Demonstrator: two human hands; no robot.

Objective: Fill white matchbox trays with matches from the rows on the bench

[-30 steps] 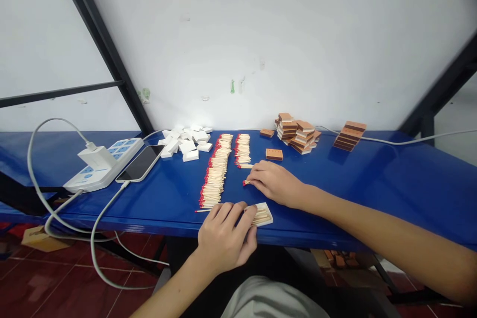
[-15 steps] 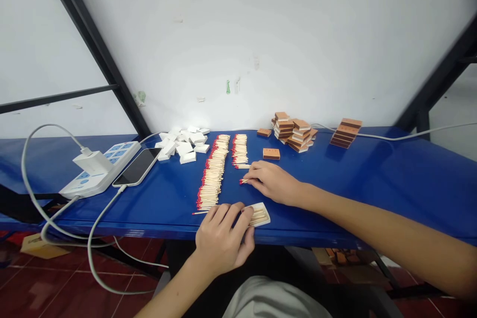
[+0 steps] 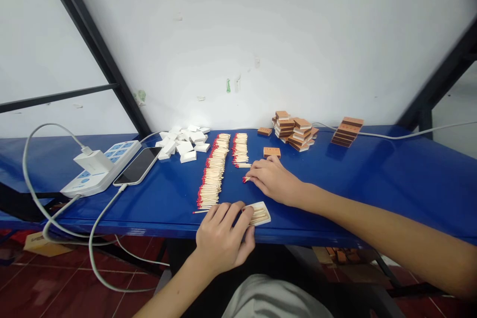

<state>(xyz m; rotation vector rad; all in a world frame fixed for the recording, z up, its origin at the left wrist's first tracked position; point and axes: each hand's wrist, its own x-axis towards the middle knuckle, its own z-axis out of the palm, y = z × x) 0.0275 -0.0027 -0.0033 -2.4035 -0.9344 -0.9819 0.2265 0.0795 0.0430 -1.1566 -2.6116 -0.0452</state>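
My left hand (image 3: pixel 225 233) grips the left end of a white matchbox tray (image 3: pixel 266 212) at the table's front edge; some matches lie inside it. My right hand (image 3: pixel 274 179) pinches a few matches (image 3: pixel 246 179), their red heads poking out to the left of the fingertips. A long row of red-headed matches (image 3: pixel 213 174) runs from back to front, left of the right hand. Beside it lies a shorter row (image 3: pixel 240 149), just beyond the right fingertips.
White trays (image 3: pixel 184 147) are heaped at the back. Brown matchboxes (image 3: pixel 285 124) stand stacked at back right, near a single box (image 3: pixel 272 152) and a leaning stack (image 3: pixel 347 131). On the left are a phone (image 3: pixel 137 166), a power strip (image 3: pixel 93 179) and looping cables.
My right hand has shifted very slightly right with the matches, its fingers a little more bunched. The left hand keeps its hold on the tray.
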